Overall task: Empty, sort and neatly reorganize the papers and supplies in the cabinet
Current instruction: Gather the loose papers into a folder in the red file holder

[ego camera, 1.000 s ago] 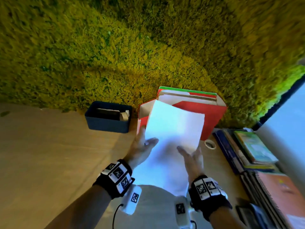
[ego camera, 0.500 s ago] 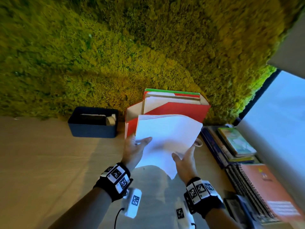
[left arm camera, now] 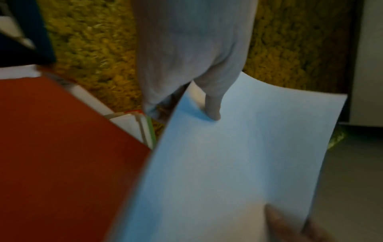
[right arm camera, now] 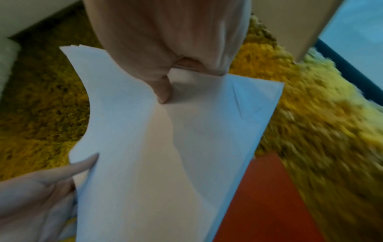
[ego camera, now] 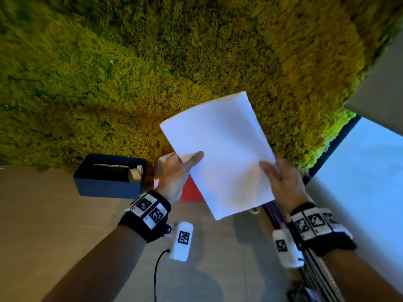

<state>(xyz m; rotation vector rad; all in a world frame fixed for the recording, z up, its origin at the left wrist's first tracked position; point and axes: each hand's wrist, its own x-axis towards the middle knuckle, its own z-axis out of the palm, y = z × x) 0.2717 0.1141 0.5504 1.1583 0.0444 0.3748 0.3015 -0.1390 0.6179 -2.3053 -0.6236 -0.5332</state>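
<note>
The moss wall (ego camera: 152,73) is filling the background, and the pale bench (ego camera: 43,214) is running beneath it, carrying a dark blue bin (ego camera: 104,182) at the left, a red file box (ego camera: 193,190) in the middle and a row of spiral notebooks (ego camera: 316,269) along the right edge. Above the red file box, clear of the bench, a sheaf of white paper (ego camera: 220,153) is being held in the air, tilted and slightly bowed.

The left hand (ego camera: 176,173) is pinching the sheaf's left edge, thumb lying on top and fingers underneath. The right hand (ego camera: 283,182) is pinching the right edge the same way; the right wrist view is showing the thumb pressing a shallow crease into the top sheet, and one corner of that sheet is already carrying a fold line.

The step in hand is probably squaring the loose sheets before filing them. To do it well, both hands should be loosening to a light grip so the sheets can slide, then tapping one long edge on the bench until the edges are lining up. The thumbs should be staying near the margins, since pressing hard in the middle is likely to be creasing the paper. Where the sheaf belongs afterwards cannot be told from here.
</note>
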